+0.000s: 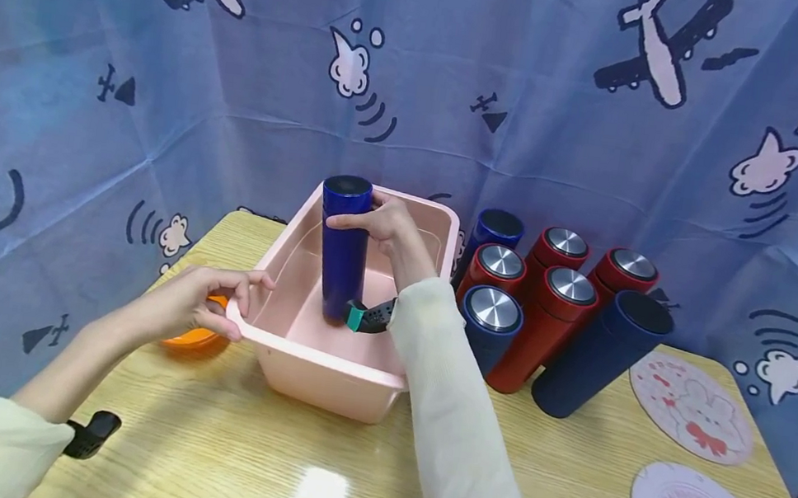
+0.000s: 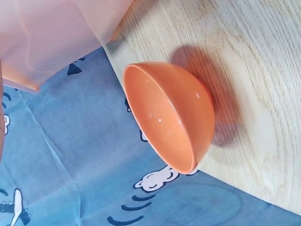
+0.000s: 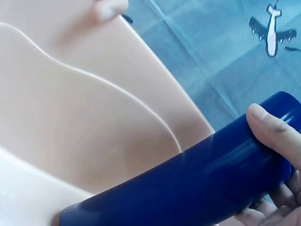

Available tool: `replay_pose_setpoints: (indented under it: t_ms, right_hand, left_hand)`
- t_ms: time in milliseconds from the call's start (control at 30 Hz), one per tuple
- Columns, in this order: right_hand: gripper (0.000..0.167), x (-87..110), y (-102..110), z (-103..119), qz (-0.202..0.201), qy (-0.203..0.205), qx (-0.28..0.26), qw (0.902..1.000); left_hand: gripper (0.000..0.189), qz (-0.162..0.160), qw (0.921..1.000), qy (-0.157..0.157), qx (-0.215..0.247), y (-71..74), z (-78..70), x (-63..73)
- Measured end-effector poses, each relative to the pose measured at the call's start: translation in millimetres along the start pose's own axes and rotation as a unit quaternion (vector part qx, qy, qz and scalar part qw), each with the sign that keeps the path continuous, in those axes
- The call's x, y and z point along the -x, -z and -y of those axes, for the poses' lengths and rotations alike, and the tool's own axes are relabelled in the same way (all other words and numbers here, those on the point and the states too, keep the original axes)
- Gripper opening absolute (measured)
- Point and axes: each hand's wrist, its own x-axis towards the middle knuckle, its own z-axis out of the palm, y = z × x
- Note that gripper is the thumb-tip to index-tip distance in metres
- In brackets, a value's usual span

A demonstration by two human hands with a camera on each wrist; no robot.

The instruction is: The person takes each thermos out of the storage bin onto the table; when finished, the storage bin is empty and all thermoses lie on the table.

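In the head view my right hand point(image 1: 396, 228) grips a blue thermos flask point(image 1: 341, 271) near its dark top, thumb on one side and fingers behind. The flask stands nearly upright inside a pink plastic basin point(image 1: 325, 363), its lower end close over the basin floor. My left hand point(image 1: 217, 297) pinches the basin's rim at the near left corner, thumb outside. The right wrist view shows the flask point(image 3: 178, 181) slanting across the basin wall point(image 3: 94, 117), with my thumb point(image 3: 273, 129) pressed along its upper part. The left hand lies almost wholly outside the left wrist view.
Right of the basin stand several red flasks point(image 1: 542, 325) and blue flasks point(image 1: 490, 327), closely grouped. An orange bowl point(image 2: 197, 108) sits left of the basin, partly behind my left hand. Two round printed mats point(image 1: 689, 405) lie at the table's right. A blue patterned curtain point(image 1: 420, 77) hangs behind.
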Motion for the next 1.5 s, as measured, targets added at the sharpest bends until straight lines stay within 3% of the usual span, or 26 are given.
replay_pose_setpoints:
  t_ms: [467,900,1500]
  right_hand:
    - [0.068,36.7,-0.7,24.2,0.038,0.046,0.034,0.9977]
    - [0.059,70.3,12.4,35.6,0.016,0.102,0.05,0.9933]
    - [0.051,130.0,49.7,80.1,0.043,0.183,0.089,0.9781]
  left_hand:
    - [0.029,-0.003,0.9999,-0.009,-0.01,-0.9,-1.2,0.5]
    - [0.028,-0.003,0.9999,-0.014,0.005,-2.0,-2.3,1.9]
    - [0.027,0.001,0.9995,-0.032,0.0,-2.8,-3.3,2.0]
